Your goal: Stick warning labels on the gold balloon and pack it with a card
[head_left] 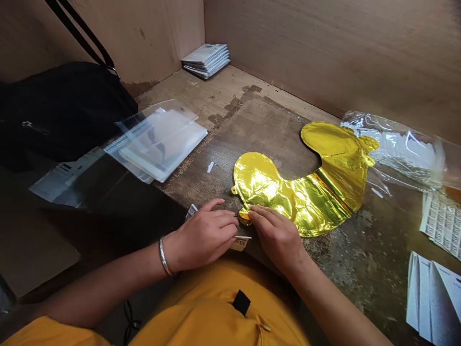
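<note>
A worn wooden workbench (252, 129) stretches ahead of the grip, with a flat, shiny gold foil balloon (306, 202) lying just beyond the hands. The right hand (275, 238) presses its fingers together on the balloon's small gold neck (245, 219). Just beside it, the left hand (201, 235) curls its fingers close over a small white printed card (239, 243). Clear plastic sleeves (158, 142) lie beyond the left hand.

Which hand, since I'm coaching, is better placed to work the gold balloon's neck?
Probably the right hand: its fingers touch the foil balloon's neck; the left hand sits over a printed card.
</note>
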A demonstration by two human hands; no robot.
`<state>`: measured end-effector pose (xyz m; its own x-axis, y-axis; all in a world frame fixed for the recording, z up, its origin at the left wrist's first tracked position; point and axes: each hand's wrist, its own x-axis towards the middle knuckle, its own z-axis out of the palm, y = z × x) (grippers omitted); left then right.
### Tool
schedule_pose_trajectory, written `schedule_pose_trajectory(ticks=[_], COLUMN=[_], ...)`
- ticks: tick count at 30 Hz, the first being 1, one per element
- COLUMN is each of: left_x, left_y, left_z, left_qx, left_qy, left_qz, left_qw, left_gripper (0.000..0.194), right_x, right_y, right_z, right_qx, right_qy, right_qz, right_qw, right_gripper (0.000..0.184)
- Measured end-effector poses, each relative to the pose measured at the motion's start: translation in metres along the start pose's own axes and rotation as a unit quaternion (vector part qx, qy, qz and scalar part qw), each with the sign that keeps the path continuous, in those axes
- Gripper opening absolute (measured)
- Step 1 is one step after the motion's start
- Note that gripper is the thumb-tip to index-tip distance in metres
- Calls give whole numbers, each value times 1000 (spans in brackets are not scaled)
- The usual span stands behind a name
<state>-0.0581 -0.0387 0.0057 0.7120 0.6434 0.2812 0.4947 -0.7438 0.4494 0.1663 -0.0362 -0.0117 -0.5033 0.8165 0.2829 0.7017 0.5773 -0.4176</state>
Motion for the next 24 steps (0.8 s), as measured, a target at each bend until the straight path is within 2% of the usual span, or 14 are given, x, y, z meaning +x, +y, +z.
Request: schedule_pose_trajectory(ticks=[4, 8, 12, 15, 21, 22, 24], left_x=[5, 8, 9, 14, 35, 38, 42], left_y=[2, 2, 3, 5, -2, -4, -8], left_z=[-1, 0, -1, -3, 3, 6, 10], left_qx=[19, 29, 23, 34, 29, 24, 18], left_qy=[6, 16, 8, 5, -29, -37, -55], left_qz=[-22, -38, -44, -22, 90, 97, 99], left_qw=[1000, 999, 999, 999, 995, 994, 993], left_gripper=[17, 15, 13, 13, 13, 11, 10], right_x=[13, 20, 23, 27, 32, 31, 27], right_y=[0, 7, 15, 17, 19, 20, 19], right_z=[-9, -13, -14, -16, -23, -24, -23], right_qx=[79, 134, 208, 246, 347, 356, 328], right_qy=[27, 28, -5, -17, -59, -56, -15], right_qz=[122, 224, 283, 310, 317, 314, 306], right_qw=[989, 965, 936, 918, 881, 878, 893], right_gripper=[15, 30, 44, 46, 35, 35, 35])
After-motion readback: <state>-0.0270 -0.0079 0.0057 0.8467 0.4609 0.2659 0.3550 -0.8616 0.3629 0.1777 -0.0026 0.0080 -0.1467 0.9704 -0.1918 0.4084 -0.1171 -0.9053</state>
